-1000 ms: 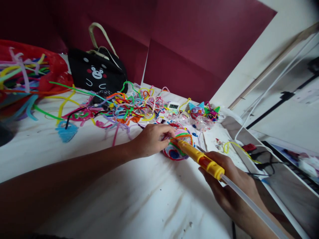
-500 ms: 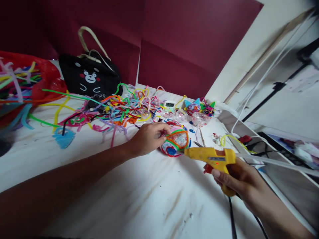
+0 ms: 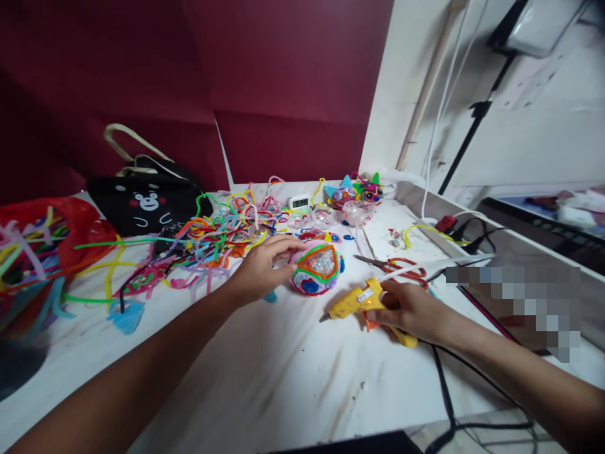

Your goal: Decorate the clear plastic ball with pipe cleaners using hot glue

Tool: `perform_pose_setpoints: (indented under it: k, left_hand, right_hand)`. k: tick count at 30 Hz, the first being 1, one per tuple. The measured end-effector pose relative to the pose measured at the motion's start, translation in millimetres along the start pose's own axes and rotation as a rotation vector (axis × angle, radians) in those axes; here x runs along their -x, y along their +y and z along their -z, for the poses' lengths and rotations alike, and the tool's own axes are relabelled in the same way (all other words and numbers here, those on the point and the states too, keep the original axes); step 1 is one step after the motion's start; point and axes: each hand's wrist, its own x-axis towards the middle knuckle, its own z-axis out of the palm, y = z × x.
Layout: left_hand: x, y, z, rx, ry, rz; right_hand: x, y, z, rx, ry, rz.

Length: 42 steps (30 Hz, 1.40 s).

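Observation:
My left hand [image 3: 261, 268] curls around the left side of a ball [image 3: 317, 268] wrapped in coloured pipe cleaners, which rests on the white table [image 3: 265, 378]. My right hand [image 3: 411, 310] grips the handle of a yellow glue gun [image 3: 359, 302]. The gun lies low on the table to the right of the ball, its nozzle pointing left and down. A clear glue stick pokes out of its back.
A heap of loose pipe cleaners [image 3: 222, 233] lies behind the ball, with a black bear-face bag [image 3: 146, 205] and a red bag [image 3: 42, 249] at the left. Red-handled scissors [image 3: 397, 268], a small white timer [image 3: 299, 202], finished decorated balls [image 3: 357, 192] and black cables [image 3: 449, 403] sit nearby.
My right hand drew the glue gun away from the ball and lowered it to the table on the right. My left hand stayed on the ball. The camera view lifted and shifted.

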Motion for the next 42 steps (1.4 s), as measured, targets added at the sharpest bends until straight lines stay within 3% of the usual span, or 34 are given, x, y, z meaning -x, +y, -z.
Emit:
perform_pose_setpoints:
  k: [4,8,12,17,26,31,39,42]
  left_hand:
    - [-4.9,2.6,2.6,-0.034,-0.042,0.028]
    - [-6.1,1.6,3.5,-0.021,-0.070,0.016]
    - [-4.9,1.9,3.8,-0.016,-0.082,-0.017]
    - [-4.3,5.5,4.1,-0.060,-0.078,-0.059]
    - [-0.7,10.3,3.7,-0.138,-0.058,-0.068]
    - [-0.8,14.5,2.3,-0.144,-0.044,-0.074]
    - [-1.1,9.9,-3.6,-0.038,-0.034,0.033]
    - [-1.4,9.5,-4.3,-0.025,-0.037,0.049]
  right_hand:
    - [2.3,-13.6,7.8,0.475,0.243,0.106]
    - [-5.3,-45.3,3.0,0.506,0.434,0.632]
    - [-27.8,-67.6,-2.7,0.533,0.451,0.798]
    - [-45.0,-69.9,-3.9,0.696,0.454,0.820]
    - [-46.6,-63.8,-8.0,0.954,0.467,0.855]
    - [-44.7,-66.7,-6.8,0.992,0.478,0.853]
    - [-45.9,-68.8,-11.0,1.042,0.514,0.861]
    - [-45.3,-71.4,-5.4,0.939,0.468,0.831]
